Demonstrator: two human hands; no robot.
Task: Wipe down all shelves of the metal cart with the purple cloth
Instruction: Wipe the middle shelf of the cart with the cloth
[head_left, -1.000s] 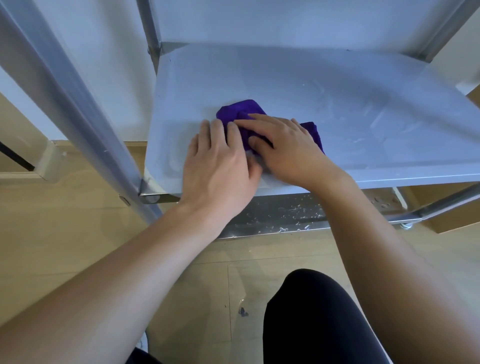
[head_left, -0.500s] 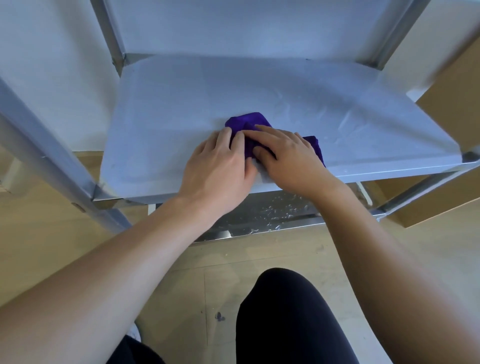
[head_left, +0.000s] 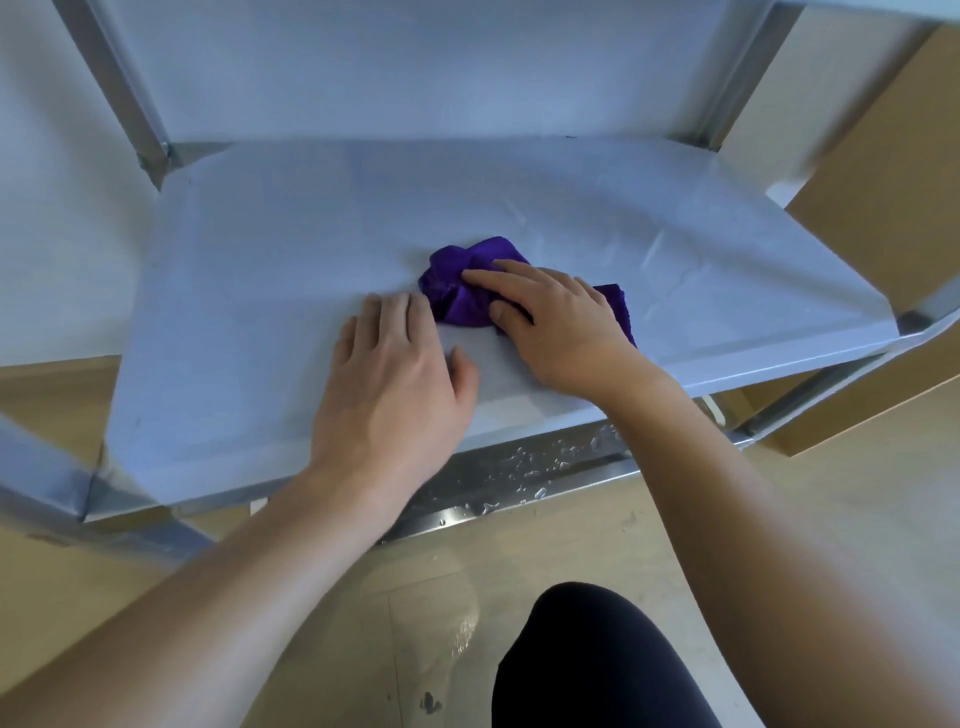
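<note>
We're at the metal cart (head_left: 150, 150), looking down on its middle shelf (head_left: 260, 260), pale and film-covered, with the lower shelf (head_left: 519, 473) peeking out beneath the front edge. And there's the change: the left hand (head_left: 395, 395), which half a second ago was tucked against the right hand over the cloth, has slid off and now lies flat on the bare shelf, its fingertips just at the cloth's left side. The right hand (head_left: 556, 322) keeps pressing down, fingers spread flat and holding nothing. The purple cloth (head_left: 460, 291) sits bunched near the middle of the shelf, towards the front edge, and more of it shows now. We'd say the right hand alone takes over the wiping while the left braces. Droplets (head_left: 540, 457) on the lower shelf suggest it is yet to be wiped.
</note>
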